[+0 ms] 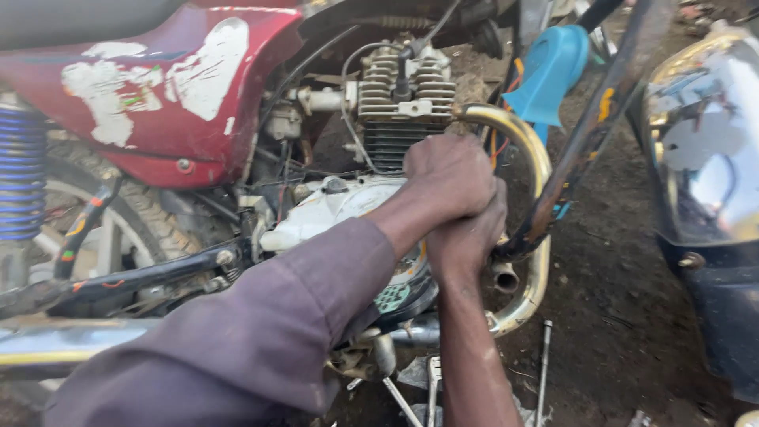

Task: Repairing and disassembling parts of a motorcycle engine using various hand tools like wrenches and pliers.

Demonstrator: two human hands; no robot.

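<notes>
We clamp both hands, left hand (447, 175) over right hand (466, 229), pressed together just below the engine's cylinder (403, 95), beside the exhaust pipe (526, 150). What they grip is hidden; a slip could bang knuckles against that pipe.

One motorcycle (237, 119), two hands (455, 198), one brass-coloured exhaust pipe (538, 237), one blue shock spring (20, 174).

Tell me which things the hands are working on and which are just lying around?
In the work:
- left hand, over the right
- right hand, grip cannot be seen
- engine
- exhaust pipe

Lying about:
- metal rod on the dirt
- small tools under the engine
- blue plastic part
- shiny tank at the right
</notes>
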